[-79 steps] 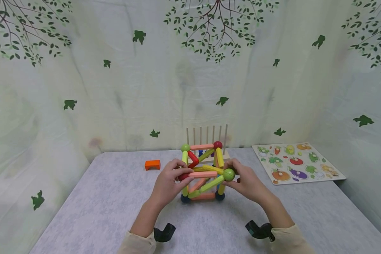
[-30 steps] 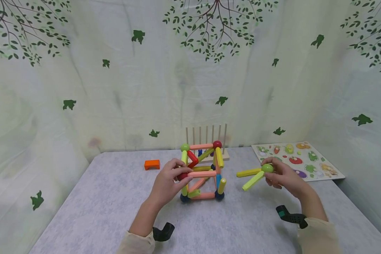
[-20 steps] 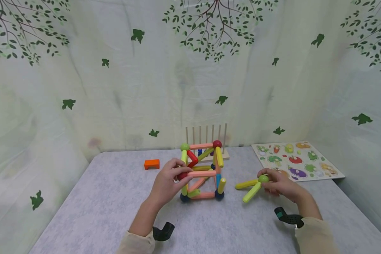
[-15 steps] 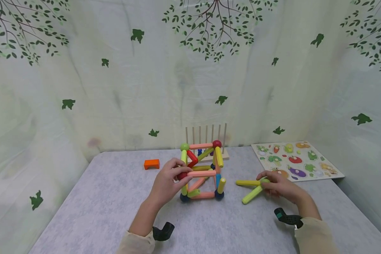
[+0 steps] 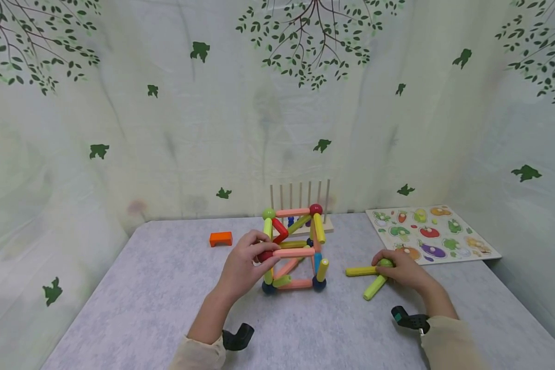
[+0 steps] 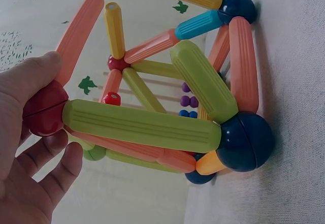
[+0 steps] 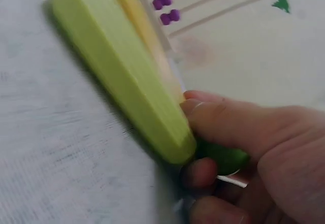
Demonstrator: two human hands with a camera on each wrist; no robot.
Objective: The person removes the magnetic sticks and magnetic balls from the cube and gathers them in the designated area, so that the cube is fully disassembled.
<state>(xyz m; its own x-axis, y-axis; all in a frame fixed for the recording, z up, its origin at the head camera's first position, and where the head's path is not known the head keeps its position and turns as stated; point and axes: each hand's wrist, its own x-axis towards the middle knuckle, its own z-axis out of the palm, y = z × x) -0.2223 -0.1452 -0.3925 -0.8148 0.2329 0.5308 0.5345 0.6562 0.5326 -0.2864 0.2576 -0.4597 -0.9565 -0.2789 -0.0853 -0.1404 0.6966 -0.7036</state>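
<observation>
In the head view a toy frame of magnetic rods and balls stands on the table, its near salmon rod (image 5: 293, 253) reaching right to a free end. My left hand (image 5: 241, 267) pinches the red ball (image 6: 46, 108) at that rod's left end; a light-green rod (image 6: 142, 126) runs from it to a dark blue ball (image 6: 247, 141). To the right, my right hand (image 5: 409, 273) grips a green ball (image 5: 385, 263) that bears a yellow rod (image 5: 361, 271) and a lime rod (image 5: 375, 288). Both rods lie low at the tabletop. Fingers partly hide the green ball (image 7: 223, 157).
Behind the frame stands a wooden bead rack (image 5: 327, 224) with upright pegs. A vegetable puzzle board (image 5: 411, 244) lies at the back right, close beyond my right hand. An orange arch-shaped block (image 5: 220, 238) sits left of the frame on the grey table (image 5: 166, 298).
My right hand has pulled the green ball with its two rods off the frame, moved right and lowered it to the table. The left hand has stayed on the red ball.
</observation>
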